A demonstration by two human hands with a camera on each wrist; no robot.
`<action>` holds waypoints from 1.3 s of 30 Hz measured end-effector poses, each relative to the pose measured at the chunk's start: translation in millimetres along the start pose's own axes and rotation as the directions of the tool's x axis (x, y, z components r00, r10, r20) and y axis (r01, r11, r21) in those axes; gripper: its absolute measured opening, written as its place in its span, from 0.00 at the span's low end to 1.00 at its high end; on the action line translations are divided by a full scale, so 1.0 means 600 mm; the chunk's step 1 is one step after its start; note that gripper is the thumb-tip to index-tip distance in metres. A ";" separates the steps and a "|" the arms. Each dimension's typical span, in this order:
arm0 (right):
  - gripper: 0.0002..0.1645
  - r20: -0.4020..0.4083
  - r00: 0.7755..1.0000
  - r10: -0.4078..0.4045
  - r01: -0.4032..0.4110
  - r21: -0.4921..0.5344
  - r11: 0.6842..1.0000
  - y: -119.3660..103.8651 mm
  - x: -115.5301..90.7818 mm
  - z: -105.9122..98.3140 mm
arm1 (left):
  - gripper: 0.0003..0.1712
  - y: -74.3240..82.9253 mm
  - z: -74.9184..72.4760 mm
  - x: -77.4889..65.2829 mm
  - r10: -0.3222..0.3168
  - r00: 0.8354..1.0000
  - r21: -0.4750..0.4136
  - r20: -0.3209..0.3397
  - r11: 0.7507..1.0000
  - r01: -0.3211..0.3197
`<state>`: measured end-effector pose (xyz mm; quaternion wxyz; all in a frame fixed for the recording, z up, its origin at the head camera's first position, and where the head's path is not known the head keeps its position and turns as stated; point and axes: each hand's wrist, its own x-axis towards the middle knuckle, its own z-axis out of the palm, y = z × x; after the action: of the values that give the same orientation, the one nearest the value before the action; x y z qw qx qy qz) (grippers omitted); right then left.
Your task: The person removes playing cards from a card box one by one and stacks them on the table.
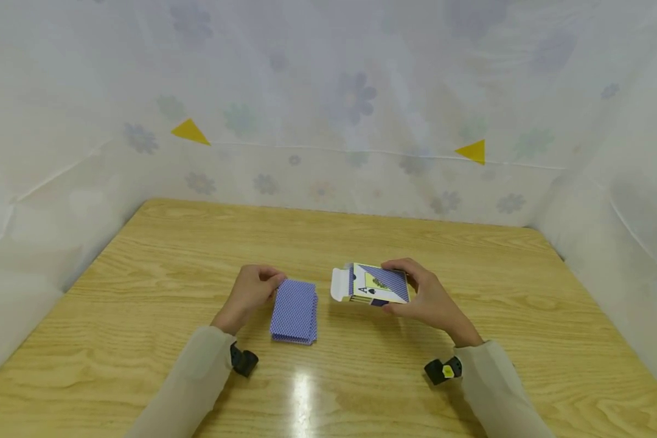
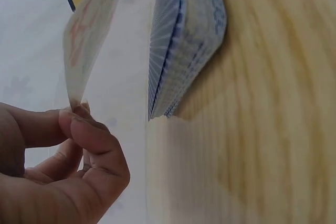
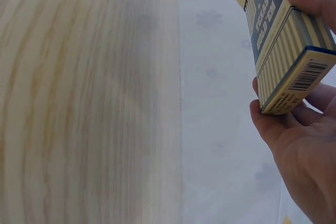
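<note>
Wood-grain tbl [image 1: 142,304] w/ glare spot [image 1: 302,401], pale floral sheeting [image 1: 317,73] behind.

We look onto a wood-grain table [image 1: 170,255] walled in by pale floral sheeting [image 1: 306,73].
Behind the far edge and along both sides, we see the sheeting printed with faded flowers, among them a purple bloom [image 1: 356,97] near the middle and a green one [image 1: 241,118] farther left. On the back wall we spot two yellow triangles, one at left [image 1: 190,132] and one at right [image 1: 472,152], well apart, their tips turned inward, with a thin crease [image 1: 328,148] running between them. Below, we note the table's rounded far corners and a bright glare [image 1: 302,401] on its surface.
</note>
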<state>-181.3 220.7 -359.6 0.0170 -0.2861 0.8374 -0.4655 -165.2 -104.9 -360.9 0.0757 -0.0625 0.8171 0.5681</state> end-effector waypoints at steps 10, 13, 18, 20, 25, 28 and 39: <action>0.39 -0.001 1.000 0.000 0.000 -0.014 1.000 0.001 0.000 0.001 | 0.11 -0.009 -0.002 0.011 -0.033 0.997 0.035 0.070 0.999 0.031; 0.39 -0.004 1.000 -0.006 0.006 -0.016 1.000 0.002 0.000 0.001 | 0.11 -0.011 -0.005 0.013 -0.038 0.995 0.030 0.087 0.999 0.036; 0.38 -0.003 1.000 -0.011 0.011 -0.017 1.000 0.002 0.000 0.001 | 0.12 -0.009 -0.005 0.010 -0.062 0.993 0.044 0.100 0.997 0.058; 0.38 -0.001 1.000 -0.012 0.012 -0.016 1.000 0.003 0.000 0.001 | 0.12 -0.008 -0.005 0.009 -0.067 0.993 0.065 0.095 0.996 0.061; 0.38 0.001 1.000 -0.013 0.013 -0.014 1.000 0.003 0.000 0.002 | 0.11 -0.009 -0.003 0.011 -0.068 0.995 0.125 0.076 0.990 0.058; 0.38 0.000 1.000 -0.015 0.015 -0.014 1.000 0.004 -0.001 0.001 | 0.10 -0.011 -0.002 0.013 -0.060 0.995 0.152 0.074 0.987 0.048; 0.37 0.004 1.000 -0.030 0.030 -0.014 0.999 0.003 0.000 0.003 | 0.09 -0.013 -0.001 0.012 -0.049 0.995 0.189 0.090 0.982 0.031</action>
<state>-181.7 219.9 -362.1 0.0094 -0.2997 0.8362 -0.4592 -171.0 -108.3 -369.0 0.1313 -0.0446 0.8609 0.4896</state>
